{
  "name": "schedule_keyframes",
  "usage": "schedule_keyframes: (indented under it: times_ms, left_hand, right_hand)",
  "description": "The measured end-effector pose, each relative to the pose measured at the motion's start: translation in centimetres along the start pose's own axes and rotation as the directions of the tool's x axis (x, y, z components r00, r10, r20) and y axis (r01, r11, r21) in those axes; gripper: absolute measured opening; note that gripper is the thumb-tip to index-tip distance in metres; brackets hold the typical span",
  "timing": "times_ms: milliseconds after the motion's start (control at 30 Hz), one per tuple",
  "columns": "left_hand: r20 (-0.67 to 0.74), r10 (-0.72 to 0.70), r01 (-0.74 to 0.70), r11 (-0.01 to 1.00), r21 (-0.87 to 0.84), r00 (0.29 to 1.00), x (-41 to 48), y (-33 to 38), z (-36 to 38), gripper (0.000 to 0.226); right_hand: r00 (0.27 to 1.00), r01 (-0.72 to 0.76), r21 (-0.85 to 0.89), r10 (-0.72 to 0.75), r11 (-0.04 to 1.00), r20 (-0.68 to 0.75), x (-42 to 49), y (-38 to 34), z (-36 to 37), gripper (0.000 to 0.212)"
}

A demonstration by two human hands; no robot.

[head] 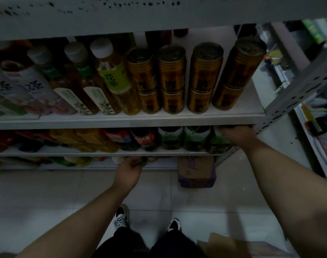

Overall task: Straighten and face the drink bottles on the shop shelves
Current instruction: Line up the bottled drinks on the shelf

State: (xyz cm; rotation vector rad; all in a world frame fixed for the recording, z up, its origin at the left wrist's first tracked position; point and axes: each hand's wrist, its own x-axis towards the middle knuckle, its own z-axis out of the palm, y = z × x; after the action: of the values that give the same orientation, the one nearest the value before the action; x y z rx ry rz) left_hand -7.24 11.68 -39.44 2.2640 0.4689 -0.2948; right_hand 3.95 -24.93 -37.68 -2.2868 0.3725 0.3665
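Dim shop aisle, tiled floor (47, 192), white metal shelving (121, 120). Item: row of green-labelled bottles (196, 138), second shelf, upright, long axis vertical, ahead of and below the person. Right hand (237, 135) was nearer, closed over the top of the end bottle (217, 141) at the row's right end. Left hand (128, 174) was lower, fingers curled at a dark bottle (146, 159) on the lowest shelf; whether it gripped could not be told.

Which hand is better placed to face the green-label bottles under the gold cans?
Right. The right hand is at the green-label bottles; the left hand is down at the bottom shelf.
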Motion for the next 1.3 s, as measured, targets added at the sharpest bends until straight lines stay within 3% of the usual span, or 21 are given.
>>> schedule_keyframes:
  times_ms: [100, 200, 333, 500, 700, 800, 900, 1200, 1300]
  left_hand:
    - [0.011, -0.051, 0.051, 0.999, 0.011, 0.999, 0.2, -0.5, 0.3, 0.027]
    - [0.037, -0.06, 0.061, 0.998, -0.015, 0.997, 0.1, -0.3, 0.9, 0.019]
    - [0.091, -0.073, 0.073, 0.997, -0.003, 0.993, 0.2, -0.3, 1.9, 0.031]
    - [0.151, -0.042, 0.047, 0.999, -0.028, 0.988, 0.2, -0.3, 2.8, 0.026]
    - [0.167, -0.018, 0.026, 0.998, -0.05, 0.986, 0.2, -0.4, 3.6, 0.024]
    - [0.173, -0.022, 0.03, 0.999, -0.041, 0.985, 0.5, -0.1, 3.6, 0.021]
    - [0.179, -0.007, 0.016, 0.999, -0.048, 0.984, 1.2, 0.0, 3.7, 0.029]
    - [0.13, -0.004, 0.02, 0.992, -0.122, 0.992, 4.0, 0.4, 4.9, 0.043]
    - [0.049, 0.105, -0.101, 0.991, -0.092, 0.993, 4.6, 0.5, 4.8, 0.047]
  right_hand:
    - [0.994, 0.07, 0.015, -0.069, 0.997, -0.087, 0.6, 0.1, 0.7, 0.08]
    - [0.981, 0.129, -0.013, -0.129, 0.992, -0.148, 0.0, 0.0, 0.7, 0.075]
    - [0.982, 0.09, -0.074, -0.101, 0.993, -0.16, -0.6, 0.0, 0.1, 0.08]
    - [0.981, 0.059, -0.096, -0.076, 0.994, -0.178, -0.6, 0.2, -0.1, 0.08]
    - [0.987, 0.053, -0.105, -0.068, 0.993, -0.142, -0.4, 0.6, -0.1, 0.068]
    - [0.99, 0.001, -0.149, -0.022, 0.989, -0.138, -0.2, 0.5, 0.1, 0.05]
    - [0.986, 0.009, -0.162, -0.036, 0.987, -0.163, 0.1, 0.4, 0.6, 0.056]
    - [0.853, 0.136, -0.051, -0.144, 0.989, -0.501, -0.7, 0.2, 2.6, 0.037]
    - [0.803, 0.141, -0.078, -0.16, 0.987, -0.574, -1.1, 0.4, 3.2, 0.03]
